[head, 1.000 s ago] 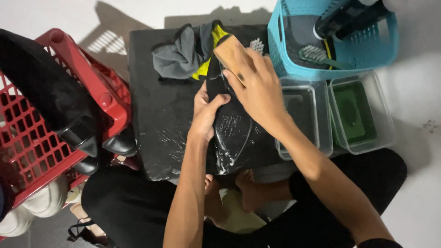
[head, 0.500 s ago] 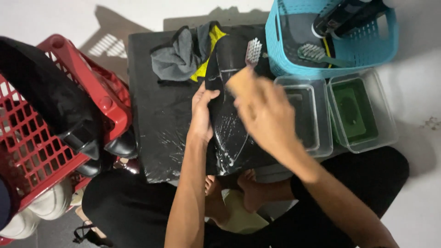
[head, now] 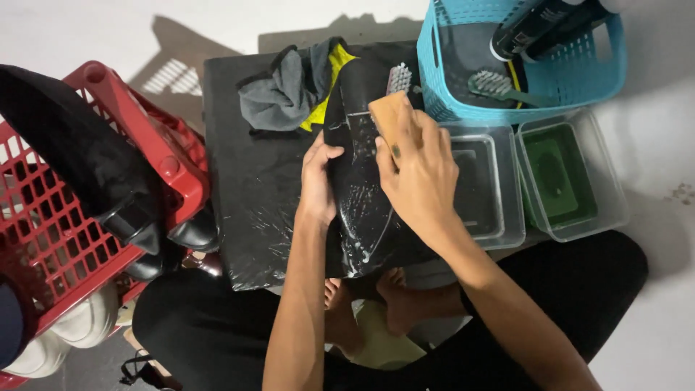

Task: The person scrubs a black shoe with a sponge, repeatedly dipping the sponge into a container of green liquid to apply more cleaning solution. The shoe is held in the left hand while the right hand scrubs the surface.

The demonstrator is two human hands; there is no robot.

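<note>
A black shoe point(head: 360, 195) lies sole-up and wet on a black plastic-covered board point(head: 257, 195) across my lap. My left hand point(head: 317, 177) grips the shoe's left side and steadies it. My right hand point(head: 418, 170) is closed around a wooden-backed scrub brush point(head: 387, 116) and presses it on the sole's upper part. White foam specks dot the sole.
A grey cloth point(head: 279, 90) and a yellow rag point(head: 329, 87) lie at the board's far end. A blue basket point(head: 521, 65) holds brushes and bottles. Two clear tubs point(head: 499, 188) point(head: 572, 177) sit to the right. A red basket point(head: 65, 210) with dark shoes stands to the left.
My right hand has slid the brush back and forth along the sole, down and then back up towards the toe. My left hand has kept its hold on the shoe.
</note>
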